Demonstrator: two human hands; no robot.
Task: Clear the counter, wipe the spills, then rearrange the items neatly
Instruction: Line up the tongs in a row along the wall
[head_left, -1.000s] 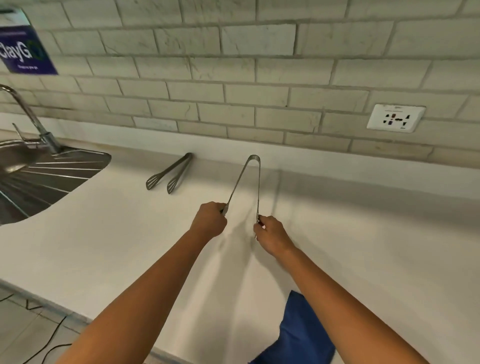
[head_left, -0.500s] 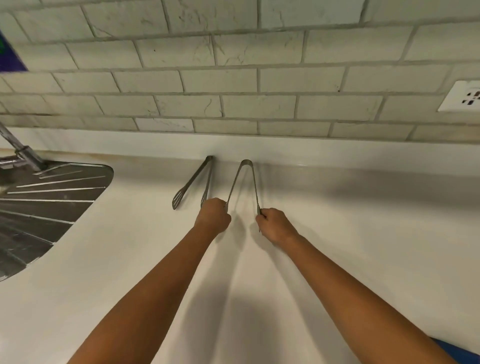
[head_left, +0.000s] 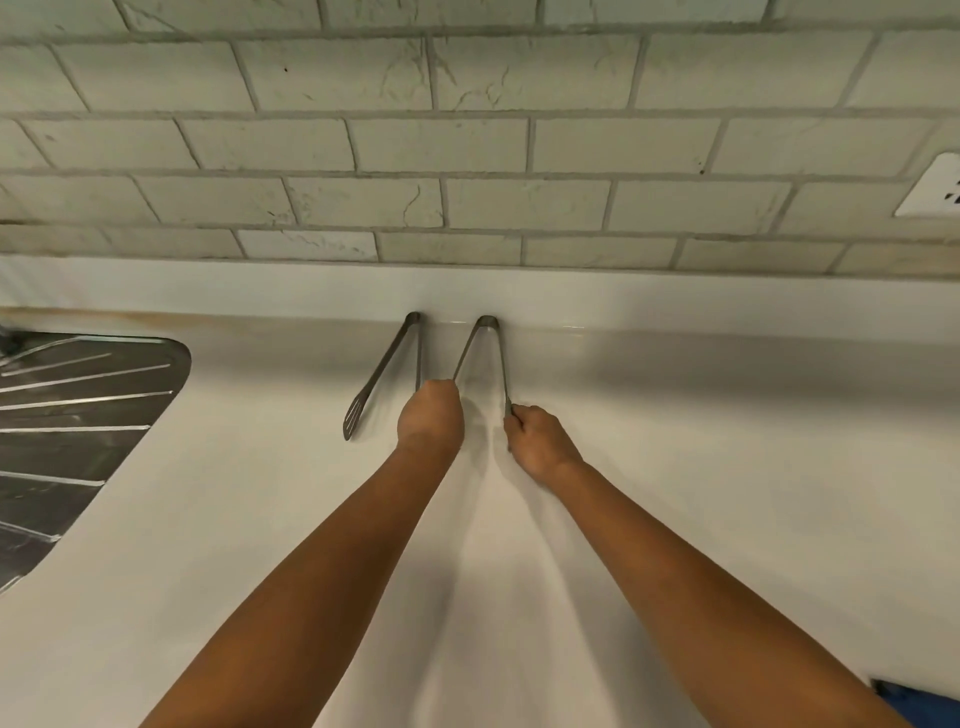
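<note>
Both hands grip one pair of tongs (head_left: 485, 358), which lies on the white table (head_left: 727, 467) with its hinge end touching the far upstand: left hand (head_left: 430, 415) curled round the left arm's tip, right hand (head_left: 537, 441) pinching the right arm's tip. A second pair of tongs (head_left: 387, 374) lies just beside it on the left, also against the wall. Risk: the sprung arms may snap apart or skid on release, knocking the neighbouring pair askew, since the left hand sits very close to it. Surface looks smooth. Steel drainboard (head_left: 78, 426) far left; grey tile wall (head_left: 467, 145); socket (head_left: 935, 187) at right; blue cloth (head_left: 924, 706) near right edge.
</note>
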